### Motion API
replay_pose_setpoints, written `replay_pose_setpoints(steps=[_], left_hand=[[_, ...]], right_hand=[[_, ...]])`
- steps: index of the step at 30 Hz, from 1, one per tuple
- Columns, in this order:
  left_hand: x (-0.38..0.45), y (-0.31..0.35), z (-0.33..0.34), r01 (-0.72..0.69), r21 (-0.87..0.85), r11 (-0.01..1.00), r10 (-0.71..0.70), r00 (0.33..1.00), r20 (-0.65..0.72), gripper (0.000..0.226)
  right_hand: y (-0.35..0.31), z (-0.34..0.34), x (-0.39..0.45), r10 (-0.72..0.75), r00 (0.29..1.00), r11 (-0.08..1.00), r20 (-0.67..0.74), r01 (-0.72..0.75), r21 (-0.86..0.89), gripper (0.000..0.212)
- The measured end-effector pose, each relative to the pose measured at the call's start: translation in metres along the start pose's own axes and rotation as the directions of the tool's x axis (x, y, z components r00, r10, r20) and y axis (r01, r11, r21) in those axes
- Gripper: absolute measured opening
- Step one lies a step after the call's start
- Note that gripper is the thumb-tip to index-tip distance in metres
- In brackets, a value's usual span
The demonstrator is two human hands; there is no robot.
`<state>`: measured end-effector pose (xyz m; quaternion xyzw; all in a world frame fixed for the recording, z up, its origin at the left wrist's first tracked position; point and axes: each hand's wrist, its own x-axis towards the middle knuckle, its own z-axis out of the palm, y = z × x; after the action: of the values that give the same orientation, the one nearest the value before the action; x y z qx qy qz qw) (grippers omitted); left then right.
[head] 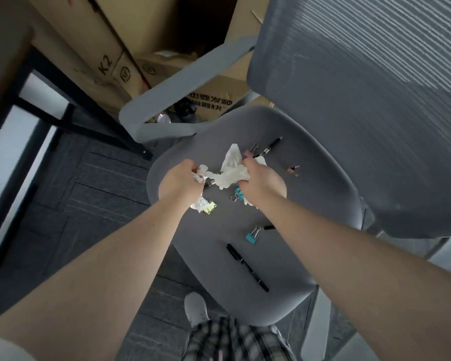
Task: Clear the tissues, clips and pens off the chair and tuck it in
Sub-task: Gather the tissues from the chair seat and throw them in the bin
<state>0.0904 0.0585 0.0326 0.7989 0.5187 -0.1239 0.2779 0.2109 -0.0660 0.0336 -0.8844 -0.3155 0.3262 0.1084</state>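
Observation:
A grey office chair's seat (310, 204) carries the clutter. My left hand (181, 182) is closed on a crumpled white tissue (201, 171). My right hand (262, 182) grips a larger white tissue (232, 170). Another tissue scrap (199, 204) lies under my left wrist beside a yellow clip (210, 207). Teal clips lie at mid-seat (253, 237) and under my right hand (238, 195). Pink clips sit further back (250, 152) and to the right (293, 170). A black pen (246, 268) lies near the front edge, another (270, 147) at the back.
The chair's mesh backrest (375, 100) rises at the right, an armrest (182, 82) at the back left. Cardboard boxes (110, 48) stand behind. A dark desk frame (71, 105) runs at the left. My shoe (196, 308) stands on grey carpet.

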Motion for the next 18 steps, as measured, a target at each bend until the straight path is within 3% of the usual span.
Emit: replay_pose_setpoints(steps=[3,11,18], left_hand=[[-0.019,-0.025,-0.012,0.016,0.011,1.000,-0.016,1.000,-0.001,0.013],[-0.094,-0.121,-0.026,0.070,-0.016,0.997,-0.070,0.997,-0.042,0.014],[-0.204,-0.254,-0.024,0.205,-0.120,0.971,-0.218,0.971,-0.101,0.014]], right_hand=[[-0.010,0.007,-0.011,-0.016,0.999,1.000,0.041,0.017,-0.019,0.021],[-0.051,0.038,-0.061,-0.111,0.986,0.973,0.123,0.133,-0.190,0.022],[-0.128,0.111,-0.153,-0.271,0.940,0.886,0.205,0.327,-0.328,0.022]])
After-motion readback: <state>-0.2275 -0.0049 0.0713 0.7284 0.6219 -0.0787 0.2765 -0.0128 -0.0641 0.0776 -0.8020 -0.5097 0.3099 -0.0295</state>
